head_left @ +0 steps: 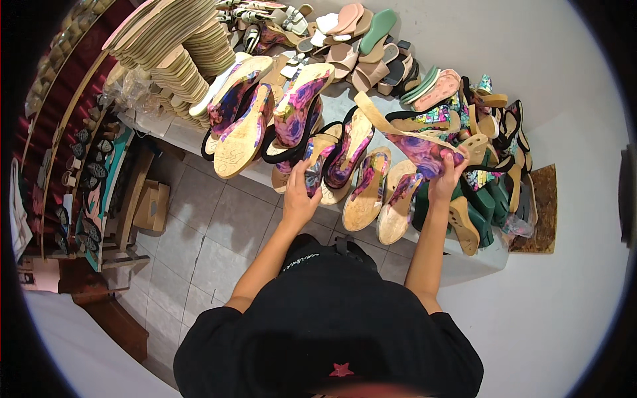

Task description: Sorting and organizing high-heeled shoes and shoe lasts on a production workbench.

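Note:
My right hand (446, 178) grips a floral wedge shoe (418, 149) by its purple-and-pink heel end, lifted above the table with its tan sole pointing up and left. My left hand (303, 199) has its fingers wrapped round another floral wedge shoe (319, 159) at the table's front edge. Between the hands lie more floral wedges, among them a wedge with a tan sole (363, 209) and a wedge beside my right forearm (395, 215). Left of my left hand stand further wedges, including a tan-soled one (240, 142) and a tall floral one (300, 109).
Stacked sole pieces (169, 33) rise at the back left. Loose insoles and sandals heap along the wall, with a green insole (379, 30) on top. Dark green shoe forms (488, 199) sit at the right. A cardboard box (152, 205) stands on the tiled floor (229, 219), near a shoe rack (96, 176).

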The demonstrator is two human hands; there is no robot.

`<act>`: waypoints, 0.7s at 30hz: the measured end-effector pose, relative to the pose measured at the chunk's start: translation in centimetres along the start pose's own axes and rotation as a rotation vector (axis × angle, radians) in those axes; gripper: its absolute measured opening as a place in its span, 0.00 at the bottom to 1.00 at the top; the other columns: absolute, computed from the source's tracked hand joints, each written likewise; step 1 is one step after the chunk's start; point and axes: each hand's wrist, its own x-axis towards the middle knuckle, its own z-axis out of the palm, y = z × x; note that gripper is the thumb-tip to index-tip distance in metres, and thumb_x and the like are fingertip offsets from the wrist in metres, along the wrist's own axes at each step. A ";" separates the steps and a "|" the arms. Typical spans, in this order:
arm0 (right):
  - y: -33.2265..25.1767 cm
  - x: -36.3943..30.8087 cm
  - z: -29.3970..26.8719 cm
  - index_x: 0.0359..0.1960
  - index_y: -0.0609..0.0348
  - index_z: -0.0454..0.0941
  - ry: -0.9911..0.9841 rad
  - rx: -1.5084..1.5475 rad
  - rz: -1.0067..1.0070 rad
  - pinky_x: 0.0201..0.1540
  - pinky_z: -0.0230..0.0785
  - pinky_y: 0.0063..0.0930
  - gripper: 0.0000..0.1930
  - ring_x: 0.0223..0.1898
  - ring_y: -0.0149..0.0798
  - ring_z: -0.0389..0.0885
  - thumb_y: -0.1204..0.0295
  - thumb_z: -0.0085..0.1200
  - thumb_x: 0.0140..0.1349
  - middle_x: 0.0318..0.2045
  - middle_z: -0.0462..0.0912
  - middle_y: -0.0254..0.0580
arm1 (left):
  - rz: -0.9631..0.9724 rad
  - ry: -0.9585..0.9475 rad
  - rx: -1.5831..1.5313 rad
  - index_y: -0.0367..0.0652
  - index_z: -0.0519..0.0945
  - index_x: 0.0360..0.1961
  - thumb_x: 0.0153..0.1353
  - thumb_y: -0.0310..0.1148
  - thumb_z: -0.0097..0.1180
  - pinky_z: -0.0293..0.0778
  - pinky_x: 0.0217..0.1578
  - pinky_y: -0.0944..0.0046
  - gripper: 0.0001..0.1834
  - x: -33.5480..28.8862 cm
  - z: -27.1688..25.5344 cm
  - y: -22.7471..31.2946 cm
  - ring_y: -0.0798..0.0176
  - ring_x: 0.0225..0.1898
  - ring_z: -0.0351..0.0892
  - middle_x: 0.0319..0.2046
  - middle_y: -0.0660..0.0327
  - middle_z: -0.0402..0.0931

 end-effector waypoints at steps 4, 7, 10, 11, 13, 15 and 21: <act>-0.8 1.1 0.9 0.62 0.51 0.55 -0.151 -0.084 0.056 0.49 0.65 0.24 0.29 0.42 0.29 0.71 0.72 0.54 0.60 0.46 0.68 0.35 | -0.178 0.092 -0.107 0.35 0.57 0.61 0.49 0.31 0.62 0.61 0.56 0.54 0.39 -0.3 0.2 0.5 0.42 0.56 0.64 0.55 0.42 0.64; 0.4 2.2 0.6 0.62 0.53 0.55 -0.160 -0.055 0.073 0.46 0.66 0.22 0.30 0.40 0.28 0.71 0.74 0.54 0.60 0.45 0.69 0.35 | -0.207 0.071 -0.046 0.35 0.58 0.60 0.51 0.34 0.61 0.62 0.55 0.55 0.38 -0.2 0.3 0.5 0.43 0.55 0.66 0.54 0.43 0.65; 1.2 2.6 0.6 0.62 0.53 0.56 -0.221 -0.072 0.056 0.47 0.63 0.21 0.26 0.44 0.29 0.70 0.70 0.51 0.63 0.48 0.69 0.34 | -0.194 0.132 -0.021 0.35 0.60 0.59 0.51 0.36 0.60 0.63 0.54 0.54 0.36 -0.1 0.4 0.7 0.44 0.54 0.67 0.53 0.43 0.67; 1.4 2.6 0.5 0.61 0.53 0.56 -0.199 -0.032 0.070 0.49 0.62 0.22 0.26 0.45 0.30 0.70 0.71 0.51 0.63 0.48 0.69 0.34 | -0.186 0.148 -0.009 0.36 0.61 0.59 0.51 0.35 0.60 0.64 0.53 0.55 0.35 -0.1 0.4 0.9 0.45 0.53 0.69 0.52 0.44 0.68; 1.8 2.8 0.3 0.61 0.54 0.57 -0.169 0.033 0.092 0.53 0.60 0.25 0.25 0.49 0.31 0.68 0.72 0.51 0.63 0.49 0.69 0.35 | -0.181 0.168 0.006 0.37 0.62 0.58 0.50 0.35 0.60 0.65 0.53 0.55 0.35 0.0 0.3 1.1 0.46 0.52 0.70 0.51 0.45 0.69; 2.0 3.0 0.0 0.60 0.54 0.57 -0.176 0.044 0.099 0.52 0.60 0.25 0.25 0.47 0.31 0.69 0.72 0.51 0.63 0.48 0.69 0.35 | -0.167 0.204 0.012 0.37 0.62 0.58 0.50 0.35 0.60 0.65 0.52 0.56 0.34 0.0 0.2 1.2 0.46 0.52 0.70 0.51 0.45 0.69; 3.2 3.4 -0.7 0.62 0.53 0.55 -0.193 0.048 0.138 0.50 0.63 0.24 0.28 0.43 0.30 0.71 0.76 0.51 0.61 0.48 0.69 0.36 | -0.168 0.193 -0.007 0.39 0.63 0.58 0.48 0.34 0.62 0.66 0.51 0.57 0.35 -0.4 0.6 0.5 0.47 0.51 0.72 0.49 0.46 0.71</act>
